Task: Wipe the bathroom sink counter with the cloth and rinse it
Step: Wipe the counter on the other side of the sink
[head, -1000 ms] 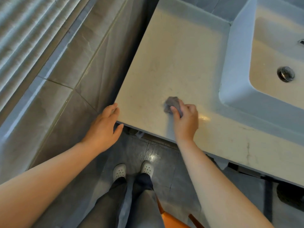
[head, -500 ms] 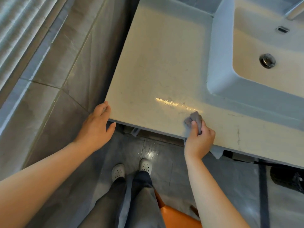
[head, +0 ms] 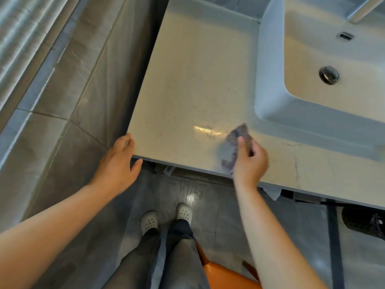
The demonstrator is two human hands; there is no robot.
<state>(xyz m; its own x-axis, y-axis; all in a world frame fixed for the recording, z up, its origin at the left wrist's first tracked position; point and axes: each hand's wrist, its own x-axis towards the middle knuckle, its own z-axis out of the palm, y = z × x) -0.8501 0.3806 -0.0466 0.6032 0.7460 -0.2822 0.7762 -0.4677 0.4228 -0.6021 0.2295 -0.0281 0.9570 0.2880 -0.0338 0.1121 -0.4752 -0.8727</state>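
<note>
Fingers [head: 241, 143] of the right hand [head: 251, 163] curl round the cloth [head: 238, 133], a bunched grey wad, blurred from motion. Change: half a second ago that hand sat at the near edge of the counter [head: 198, 69] with the cloth over the lip. Now I see it further in, with the cloth close to the near-left corner of the sink [head: 270, 84], just right of the glare streak [head: 208, 130]. A second ago it was left of where it is now, so I read a left-to-right sweep along the near strip, then a turn toward the far side. Contact with the counter: cannot tell, blur plus a shadow under the cloth. Left hand [head: 116, 163] has not moved: fingers straight, resting on the near-left corner, thumb under the edge, holding nothing.

For the task, I judge the wipe is midway. The near-left patch looks covered; the strip in front of the sink at right, with faint marks [head: 295, 165], looks untouched. Rinse not started; no water runs from the tap [head: 360, 13].

Cloth axis: the long axis runs near to far, leaning a little right. The bunched top end points far, at the sink wall; the loose tail trails toward the near edge, beside the palm.
</note>
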